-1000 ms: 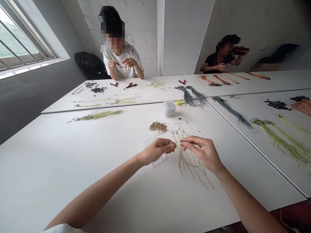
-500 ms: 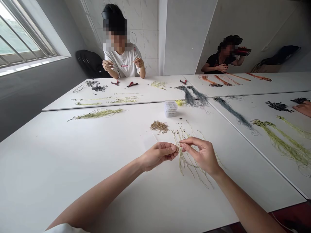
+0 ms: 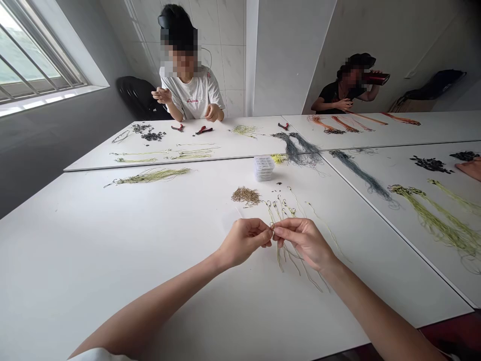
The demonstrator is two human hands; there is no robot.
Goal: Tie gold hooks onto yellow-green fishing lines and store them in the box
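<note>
Head view: the left hand and right hand pinch an olive cord between their fingertips, raised off the tabletop, with more cords and small bronze-coloured pieces laid within reach just ahead.

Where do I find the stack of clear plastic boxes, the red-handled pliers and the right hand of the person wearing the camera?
Stack of clear plastic boxes (image 3: 263, 168): head view, on its front side.
Red-handled pliers (image 3: 204, 130): head view, on the handles.
Right hand (image 3: 306, 243): head view, on its back.
</note>
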